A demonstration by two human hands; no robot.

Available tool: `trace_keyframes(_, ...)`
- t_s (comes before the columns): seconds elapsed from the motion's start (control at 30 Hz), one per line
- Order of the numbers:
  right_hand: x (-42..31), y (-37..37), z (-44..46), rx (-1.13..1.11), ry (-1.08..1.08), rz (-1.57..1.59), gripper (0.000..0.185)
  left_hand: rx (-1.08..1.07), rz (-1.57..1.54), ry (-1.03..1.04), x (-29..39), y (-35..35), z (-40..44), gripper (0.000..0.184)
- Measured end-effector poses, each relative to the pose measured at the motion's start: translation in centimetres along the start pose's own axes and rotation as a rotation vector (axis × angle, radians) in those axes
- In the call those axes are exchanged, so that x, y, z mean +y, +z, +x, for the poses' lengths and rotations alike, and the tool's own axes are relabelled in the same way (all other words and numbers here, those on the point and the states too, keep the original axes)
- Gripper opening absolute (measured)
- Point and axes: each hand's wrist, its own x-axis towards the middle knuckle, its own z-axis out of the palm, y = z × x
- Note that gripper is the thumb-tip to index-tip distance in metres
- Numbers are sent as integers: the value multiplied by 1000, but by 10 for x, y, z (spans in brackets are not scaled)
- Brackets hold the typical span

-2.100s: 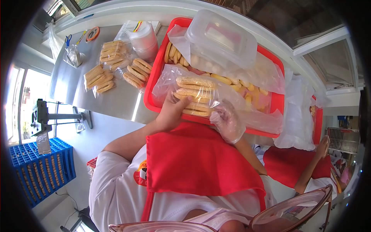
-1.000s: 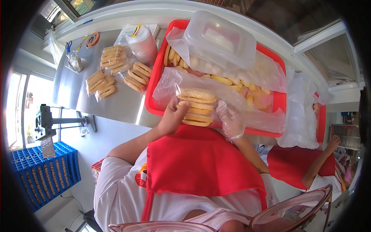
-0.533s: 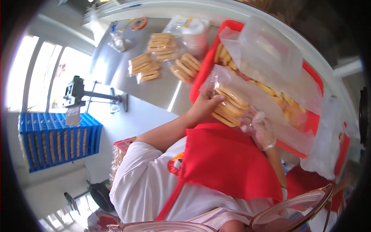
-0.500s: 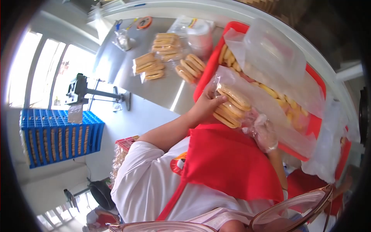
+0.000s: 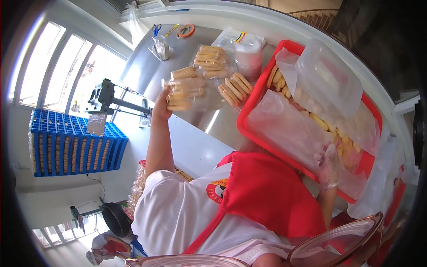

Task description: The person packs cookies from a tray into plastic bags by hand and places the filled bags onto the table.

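Observation:
My left hand (image 5: 163, 104) is bare and closed on a clear plastic packet of ladyfinger biscuits (image 5: 184, 93), blurred by motion over the metal table. Close by lie other packets of ladyfingers (image 5: 210, 58), and a separate packet (image 5: 235, 89) rests nearer the tray. In a clear plastic glove, my right hand (image 5: 329, 168) is at the near side of the red tray (image 5: 243, 116), over the white paper sheet (image 5: 284, 122). Its fingers look stretched out, with nothing seen in them. Loose ladyfingers (image 5: 318, 121) show between paper sheets in the tray.
A clear plastic tub (image 5: 329, 75) sits on the tray. Behind the packets are a white cylindrical container (image 5: 248, 58), orange tape (image 5: 186, 30) and blue scissors (image 5: 156, 29). At left stand a green sealing machine (image 5: 101, 99) and a blue crate (image 5: 75, 147). Another person (image 5: 111, 247) is at lower left.
My left hand has carried the packet left, from in front of the tray to the packets on the table. My right hand has come off the packet and moved right, over the tray.

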Motion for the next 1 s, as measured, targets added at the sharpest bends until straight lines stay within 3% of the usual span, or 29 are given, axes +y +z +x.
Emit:
trace_keyframes(0.07,12,-7,4,11,-4,5,38,125,133,-87,-22,-6,-4,39)
trace_keyframes(0.2,20,-10,10,-5,69,86,29,183,260,-62,-66,5,2,46)
trace_keyframes(0.23,25,-11,13,-15,46,143,28,332,514,-75,-71,4,10,53)
trace_keyframes(0.33,32,-18,17,2,-10,216,26,671,1297,345,-73,27,1,61)
trace_keyframes(0.37,31,-17,16,35,-3,187,27,591,1370,522,-71,30,-2,61)
trace_keyframes(0.47,36,-14,11,165,21,12,29,384,1775,654,-82,57,-5,57)
trace_keyframes(0.5,41,-15,12,217,25,-63,30,234,1847,507,-88,67,-7,57)
trace_keyframes(0.6,72,-33,25,42,-392,-444,30,127,1932,347,-120,72,-5,62)
trace_keyframes(0.73,54,-14,10,-101,-297,-571,25,103,1956,250,-126,83,-16,65)
trace_keyframes(0.93,38,1,3,-126,-422,-635,19,57,1886,326,-118,87,-12,65)
trace_keyframes(1.0,26,5,-2,-101,-544,-750,19,126,1618,631,-111,86,-2,60)
